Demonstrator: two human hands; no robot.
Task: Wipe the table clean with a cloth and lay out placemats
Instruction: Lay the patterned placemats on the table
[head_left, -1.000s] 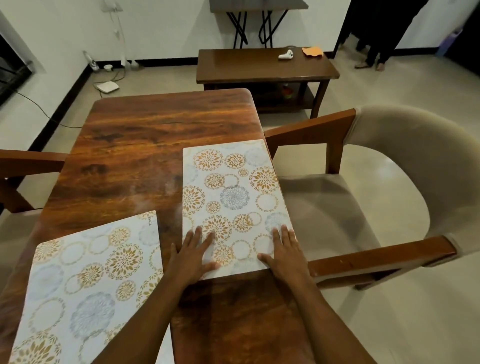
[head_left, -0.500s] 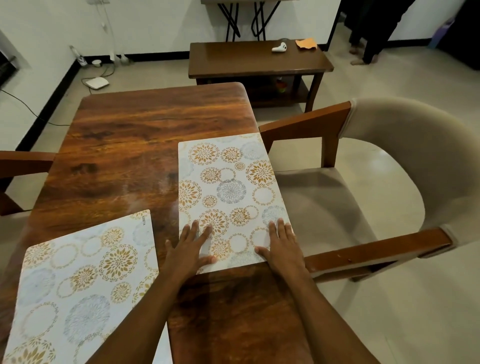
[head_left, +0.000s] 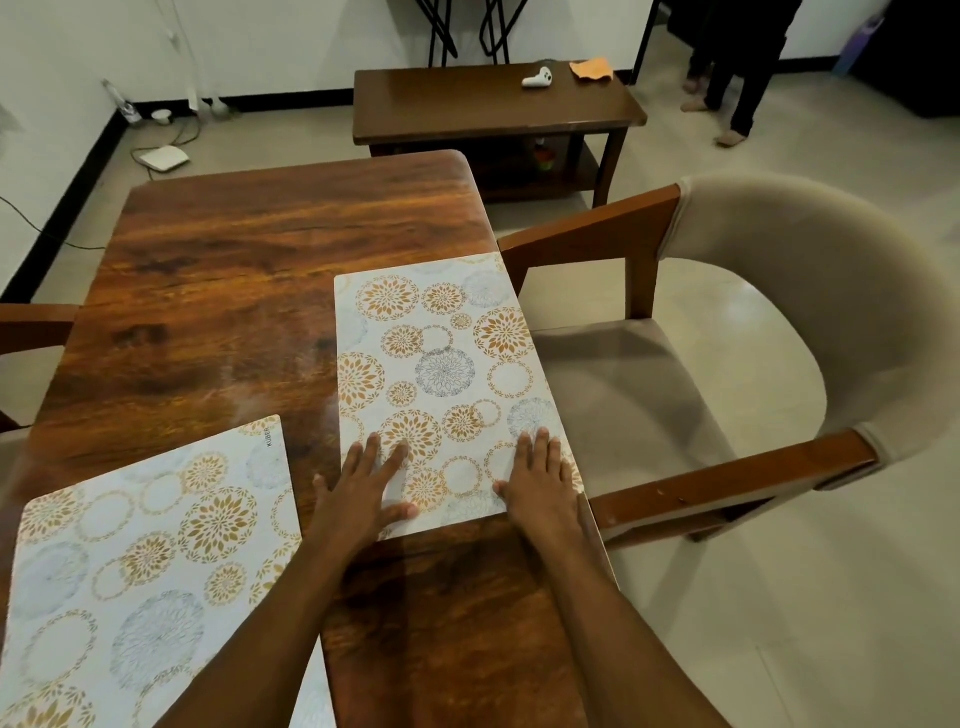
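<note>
**Placemat pinned flat at the chair-side edge of the worktop**

From the head camera, my only view, I see the placemat lying lengthwise along the right edge of the worktop, directly in front of the armchair. I judge that spot is chosen so the mat serves whoever sits there.

My left hand and right hand both lie spread and flat on the mat's near end, fingers straight, gripping nothing. The left one overlaps the mat's inner edge onto bare wood. The right one sits by the outer near corner. Flat palms like this suit sliding or squaring a thin sheet without lifting it, so I read this as the final alignment.

A second placemat lies at the near left, skewed to the worktop's edges, and probably needs straightening next.

An orange cloth rests on the low table beyond, well apart from my hands, so wiping looks finished.
</note>
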